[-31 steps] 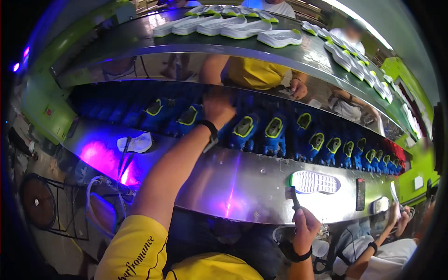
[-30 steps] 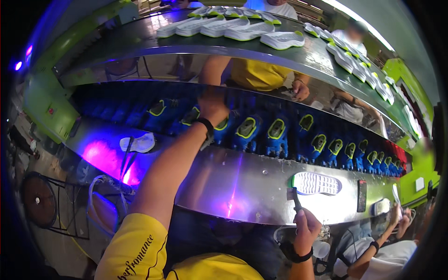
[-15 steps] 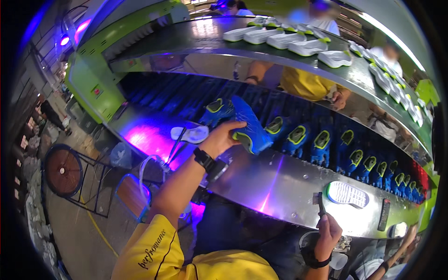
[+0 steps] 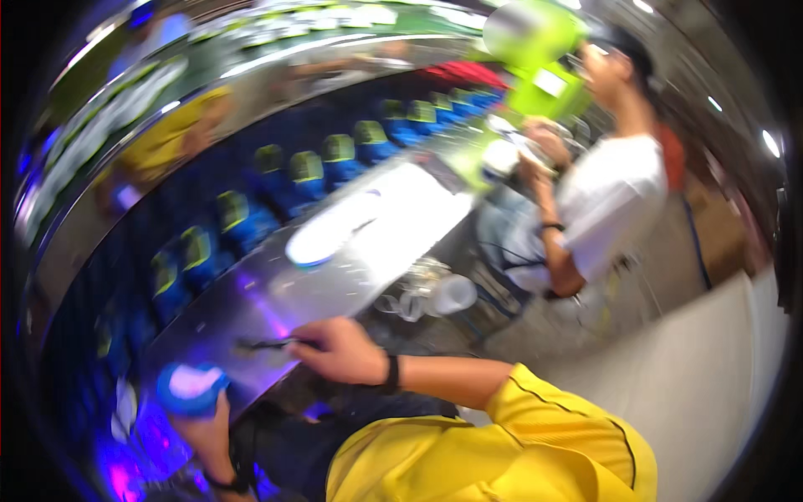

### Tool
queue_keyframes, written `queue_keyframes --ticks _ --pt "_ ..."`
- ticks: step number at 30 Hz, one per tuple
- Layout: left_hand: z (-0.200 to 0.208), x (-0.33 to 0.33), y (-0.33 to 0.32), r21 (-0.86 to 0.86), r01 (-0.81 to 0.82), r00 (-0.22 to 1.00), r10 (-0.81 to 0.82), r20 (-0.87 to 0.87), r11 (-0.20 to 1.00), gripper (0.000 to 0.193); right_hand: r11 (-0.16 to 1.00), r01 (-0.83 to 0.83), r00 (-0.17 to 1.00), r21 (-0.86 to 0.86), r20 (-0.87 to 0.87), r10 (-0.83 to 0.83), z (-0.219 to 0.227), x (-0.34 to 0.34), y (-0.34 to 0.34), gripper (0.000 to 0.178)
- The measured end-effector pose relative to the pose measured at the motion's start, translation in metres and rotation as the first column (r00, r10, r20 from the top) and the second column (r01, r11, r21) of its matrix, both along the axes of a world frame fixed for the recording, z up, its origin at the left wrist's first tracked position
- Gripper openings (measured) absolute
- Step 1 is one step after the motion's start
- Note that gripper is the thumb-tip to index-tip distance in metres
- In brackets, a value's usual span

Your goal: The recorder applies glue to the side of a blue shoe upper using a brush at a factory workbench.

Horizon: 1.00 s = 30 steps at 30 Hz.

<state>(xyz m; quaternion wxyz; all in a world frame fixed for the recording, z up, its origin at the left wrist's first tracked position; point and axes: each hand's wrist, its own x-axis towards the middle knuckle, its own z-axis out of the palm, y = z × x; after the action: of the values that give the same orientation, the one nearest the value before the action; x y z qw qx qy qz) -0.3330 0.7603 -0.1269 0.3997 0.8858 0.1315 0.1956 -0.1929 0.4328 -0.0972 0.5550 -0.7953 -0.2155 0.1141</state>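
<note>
At the lower left, my left hand [image 4: 203,427] is closed around a blue shoe upper [image 4: 186,403], whose pale underside faces up. My right hand [image 4: 341,350] grips a thin dark-handled brush [image 4: 266,344] over the metal ledge [image 4: 314,289], pointing toward the shoe upper, with a gap between them. Motion blurs both hands and the brush head. Farther along the ledge lies a white shoe sole [image 4: 326,233], apart from both hands. Behind it, blue uppers with yellow-green collars [image 4: 238,219] stand in a row on a dark conveyor.
A co-worker in a white shirt [image 4: 615,197] sits at the right, hands around a pale item. A clear plastic cup [image 4: 452,294] is below the ledge. White soles [image 4: 314,18] line the upper shelf. A dark bar [image 4: 441,171] lies on the ledge.
The view has swung to the right, bringing the co-worker into full sight. The shoe upper has turned from side-on to underside up, and the brush is now closer to it.
</note>
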Motion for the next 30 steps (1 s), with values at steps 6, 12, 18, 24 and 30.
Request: queue_keyframes --ticks 6,12,18,24,30 --pt "0.038 0.005 -0.070 0.519 0.003 0.964 -0.140 0.224 0.855 0.074 0.998 0.046 0.998 -0.033 0.051 -0.044 -0.008 -0.014 0.006 0.027" --pt "0.016 -0.024 -0.073 0.571 -0.073 0.986 -0.029 0.167 0.818 0.076 0.999 -0.034 0.999 -0.030 0.038 0.035 -0.013 -0.023 0.021 0.023" --pt "-0.003 -0.024 -0.077 0.366 0.007 0.959 -0.110 0.262 0.931 0.069 0.999 -0.042 0.931 0.028 -0.362 0.050 -0.016 -0.019 0.025 0.028" --pt "-0.010 -0.042 -0.082 0.398 -0.082 0.950 -0.049 0.309 0.914 0.065 0.993 -0.102 0.975 -0.060 -0.204 0.088 -0.038 -0.020 0.061 0.029" --pt "-0.015 -0.044 -0.082 0.439 -0.064 0.953 -0.076 0.294 0.896 0.063 0.994 -0.065 0.990 -0.092 -0.132 0.052 -0.044 -0.024 0.072 0.029"
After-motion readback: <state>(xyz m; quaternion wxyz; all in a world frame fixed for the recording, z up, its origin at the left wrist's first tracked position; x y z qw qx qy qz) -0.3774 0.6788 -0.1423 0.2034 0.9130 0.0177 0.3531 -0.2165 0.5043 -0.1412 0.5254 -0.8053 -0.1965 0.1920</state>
